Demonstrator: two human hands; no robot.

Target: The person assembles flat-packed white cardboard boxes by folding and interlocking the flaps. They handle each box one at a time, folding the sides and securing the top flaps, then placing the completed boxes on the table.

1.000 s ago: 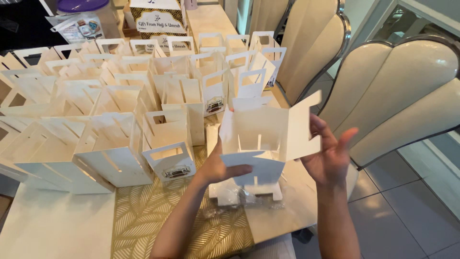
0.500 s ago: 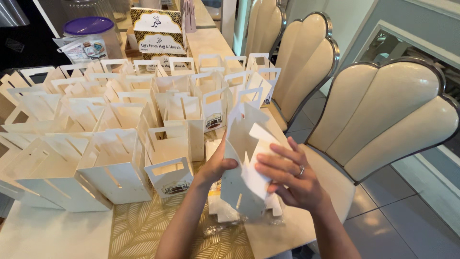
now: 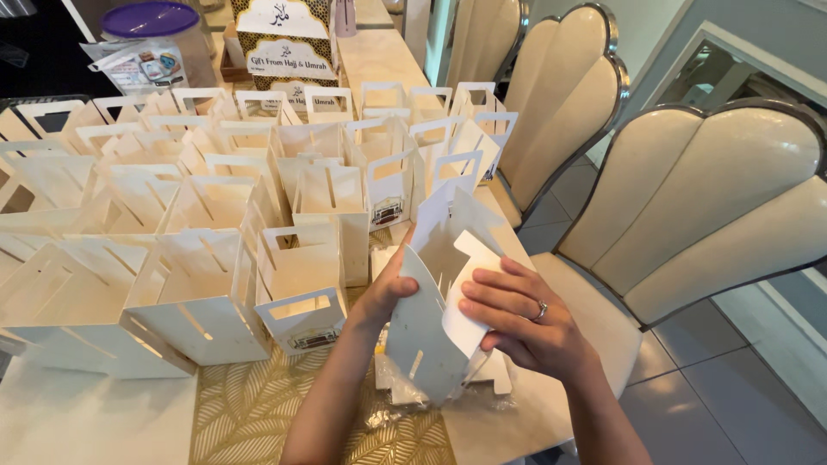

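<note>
We hold a half-folded white card box (image 3: 431, 319) between our 2 hands, tilted, just above the near edge of the tabletop (image 3: 86, 422). Our left hand (image 3: 388, 288) grips its left wall, thumb curled over the edge. Our right hand (image 3: 521, 323), with a ring on one finger, presses a rounded flap against the box's side, fingers spread flat on the card. Both hands are clamped on the box, close together with only the card between them.

The box is plain matte white, thin and stiff, with narrow slots cut in its panels. Its upper end rises past our fingers into pointed, uneven flaps, and its lower corner points down towards a stack of flat white blanks (image 3: 491, 379) in crinkled clear wrap just under our hands.

To the left of our left hand stand many finished white boxes (image 3: 215, 293) with cut-out handles, packed in rows; the nearest one (image 3: 301, 297), just beside our left wrist, carries a small dark sticker on its front. A gold leaf-pattern runner (image 3: 250, 413) lies beneath our left forearm. To the right of our right hand stands a cream padded chair (image 3: 715, 207) with a silver frame.
</note>
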